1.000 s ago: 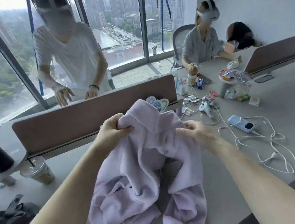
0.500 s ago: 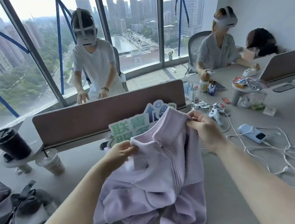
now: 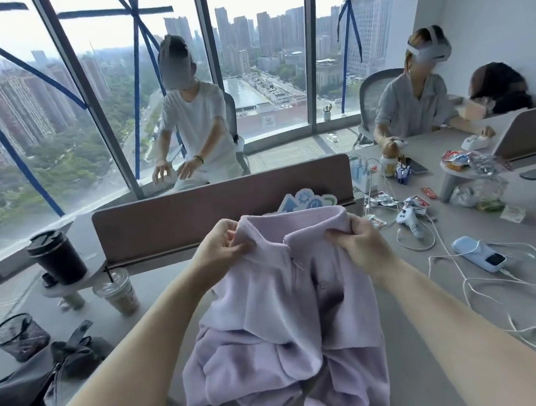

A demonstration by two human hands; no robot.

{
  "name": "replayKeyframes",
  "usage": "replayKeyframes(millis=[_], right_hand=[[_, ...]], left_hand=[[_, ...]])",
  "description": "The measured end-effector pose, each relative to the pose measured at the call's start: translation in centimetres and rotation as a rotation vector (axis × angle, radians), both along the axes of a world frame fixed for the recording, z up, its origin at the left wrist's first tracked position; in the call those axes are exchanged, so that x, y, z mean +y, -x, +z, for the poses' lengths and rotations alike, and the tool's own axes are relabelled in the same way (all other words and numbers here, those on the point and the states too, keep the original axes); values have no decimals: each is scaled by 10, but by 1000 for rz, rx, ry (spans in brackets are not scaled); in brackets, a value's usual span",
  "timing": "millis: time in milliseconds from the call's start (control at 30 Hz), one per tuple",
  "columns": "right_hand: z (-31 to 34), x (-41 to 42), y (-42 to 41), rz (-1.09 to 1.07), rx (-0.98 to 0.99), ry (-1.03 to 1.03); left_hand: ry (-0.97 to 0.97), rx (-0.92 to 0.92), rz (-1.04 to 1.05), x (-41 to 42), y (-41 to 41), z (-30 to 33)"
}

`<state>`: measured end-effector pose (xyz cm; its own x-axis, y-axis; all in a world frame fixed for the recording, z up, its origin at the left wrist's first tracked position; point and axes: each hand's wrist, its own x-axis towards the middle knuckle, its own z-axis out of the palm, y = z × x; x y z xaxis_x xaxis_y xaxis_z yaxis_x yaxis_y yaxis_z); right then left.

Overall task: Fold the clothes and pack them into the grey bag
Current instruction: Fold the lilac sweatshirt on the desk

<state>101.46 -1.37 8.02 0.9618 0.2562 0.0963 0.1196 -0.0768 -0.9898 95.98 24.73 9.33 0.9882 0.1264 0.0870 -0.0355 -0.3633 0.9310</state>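
A lilac fleece jacket (image 3: 287, 318) with a front zip hangs in front of me, its lower part bunched on the grey table (image 3: 465, 364). My left hand (image 3: 221, 247) pinches the left side of the collar. My right hand (image 3: 361, 242) grips the right side of the collar. The collar is held up and spread between both hands. The grey bag (image 3: 23, 394) lies at the lower left edge of the table, partly cut off by the frame.
An iced coffee cup (image 3: 117, 290), a black tumbler (image 3: 57, 257) and a mesh pen pot (image 3: 18, 338) stand on the left. White cables (image 3: 520, 293), a blue device (image 3: 478, 253) and snacks lie on the right. A desk divider (image 3: 221, 215) runs behind; two people sit beyond.
Both hands have shifted along the collar and spread it wider, level between them. The jacket front with its zip now faces me. The view has tilted upward.
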Motion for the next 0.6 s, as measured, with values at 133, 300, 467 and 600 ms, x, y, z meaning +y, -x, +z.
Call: replayKeyframes(millis=[133,300,467,600], right_hand=[[29,8,13,150,14,-129],[80,8,30,193,-60,-175],[145,0,27,-45,-255,-281],[116,9,37,-124,-188,-34]], left_hand=[[-232,335,-125,14,12,-26],[62,178,-192,14,30,-3],[33,-231,-105,22,23,105],[-44,-411,40,24,26,128]])
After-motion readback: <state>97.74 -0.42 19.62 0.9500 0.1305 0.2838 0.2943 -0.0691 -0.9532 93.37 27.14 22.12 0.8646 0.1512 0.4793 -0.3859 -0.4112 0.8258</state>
